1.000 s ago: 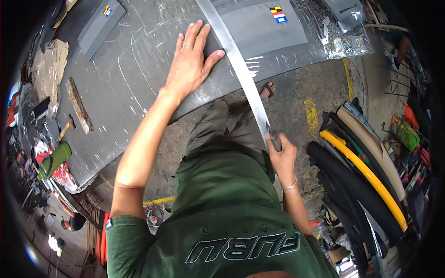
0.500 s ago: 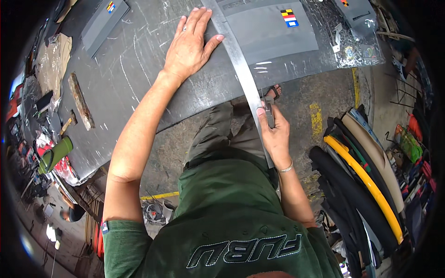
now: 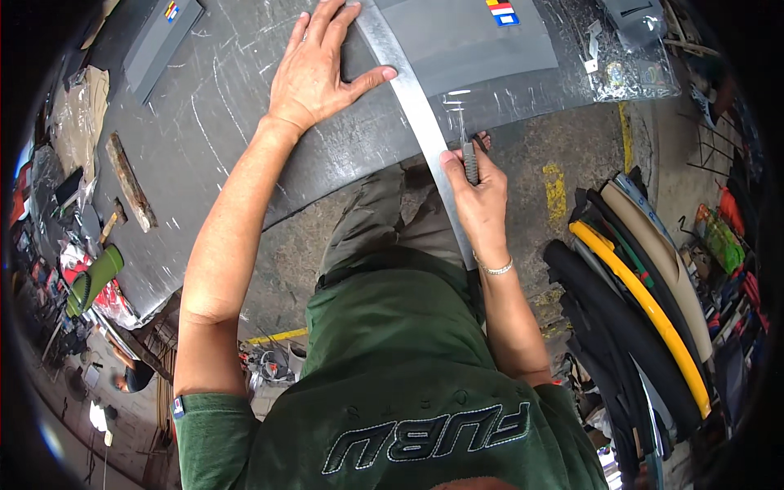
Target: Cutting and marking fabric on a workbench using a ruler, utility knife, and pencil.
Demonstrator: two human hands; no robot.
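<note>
My left hand (image 3: 310, 82) lies flat with its fingers spread on the dark tabletop (image 3: 237, 98), its thumb tip touching the edge of a long metal ruler (image 3: 420, 114). The ruler runs along the left side of a grey fabric sheet (image 3: 469, 53) and sticks out past the table's near edge toward my body. A multicoloured patch (image 3: 504, 12) sits on the sheet. Wrapped round a grey utility knife (image 3: 470, 163), my right hand (image 3: 482, 204) is at the table's near edge. Its thumb rests against the ruler, and the thin blade points away from me.
A folded grey piece (image 3: 159, 53) lies at the far left. Nearer on that side are a worn wooden strip (image 3: 131, 180), a hammer (image 3: 113, 222) and a green roll (image 3: 96, 278). Clear plastic (image 3: 633, 77) covers the right corner. Rolls of material, one yellow (image 3: 645, 302), stand at right.
My right hand has moved forward along the ruler with the knife, toward the table edge. My left hand has shifted slightly left, its thumb still at the ruler. The whole view has tilted a little.
</note>
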